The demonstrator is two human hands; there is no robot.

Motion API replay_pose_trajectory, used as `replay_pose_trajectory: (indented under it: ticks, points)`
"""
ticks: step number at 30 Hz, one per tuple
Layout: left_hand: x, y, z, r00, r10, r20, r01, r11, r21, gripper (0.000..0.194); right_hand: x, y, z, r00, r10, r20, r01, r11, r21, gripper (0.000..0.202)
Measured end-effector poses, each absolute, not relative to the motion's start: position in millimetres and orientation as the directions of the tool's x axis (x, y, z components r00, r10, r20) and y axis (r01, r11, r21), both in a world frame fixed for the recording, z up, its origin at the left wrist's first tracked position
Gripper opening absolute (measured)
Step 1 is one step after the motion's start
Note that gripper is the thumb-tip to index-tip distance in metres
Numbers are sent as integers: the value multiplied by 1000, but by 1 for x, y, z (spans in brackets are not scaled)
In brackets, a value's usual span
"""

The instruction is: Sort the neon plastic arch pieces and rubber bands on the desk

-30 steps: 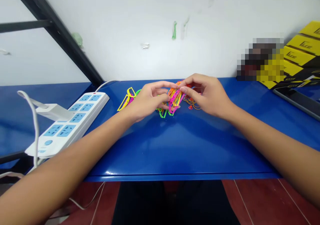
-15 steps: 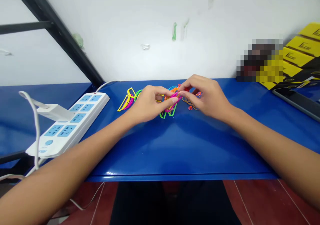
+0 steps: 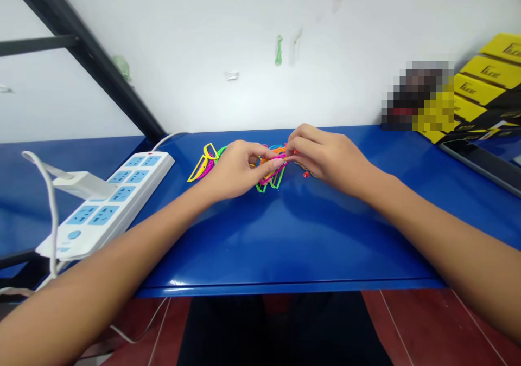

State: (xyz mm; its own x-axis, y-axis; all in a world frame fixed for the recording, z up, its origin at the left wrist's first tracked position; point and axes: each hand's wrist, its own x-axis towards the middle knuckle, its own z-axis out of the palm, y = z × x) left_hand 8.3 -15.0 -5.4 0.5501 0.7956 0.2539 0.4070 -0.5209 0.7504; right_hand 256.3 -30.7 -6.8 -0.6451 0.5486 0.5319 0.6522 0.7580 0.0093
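My left hand (image 3: 246, 168) pinches a magenta plastic piece (image 3: 270, 177) between thumb and fingers, over the blue table. Touching its right end, my right hand (image 3: 325, 154) has its fingertips pressed together; a small yellowish bit shows there, too small to name. Green plastic pieces (image 3: 278, 179) lie under and in front of the fingertips, with orange and blue ones behind. Left of my left hand are a yellow piece (image 3: 197, 168) and a magenta one. A small red item (image 3: 306, 174) lies below my right hand, which partly hides some thin bands.
A white power strip (image 3: 109, 200) with a plugged-in adapter (image 3: 83, 184) and cable lies at the left. Yellow and black boxes (image 3: 479, 89) are stacked at the back right, behind a dark phone (image 3: 482, 165). A white wall stands behind the table (image 3: 244, 246).
My right hand's fingers have closed more and moved slightly left, covering more of the bands. The magenta piece is tilted differently. The whole view has shifted a little.
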Motion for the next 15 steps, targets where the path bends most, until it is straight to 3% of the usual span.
replay_pose_trajectory:
  ticks: [4,7,15]
  points:
    - [8,-14,-8,561,794,234,421,-517,745,44,254,-31,-7,-655,632,414,698,716,11,18]
    - [7,-13,-7,544,804,242,423,-511,748,42,255,-30,-6,-632,655,414,725,689,17,16]
    - [8,-14,-7,540,801,260,434,-529,729,42,256,-36,-1,-708,547,447,654,746,124,23]
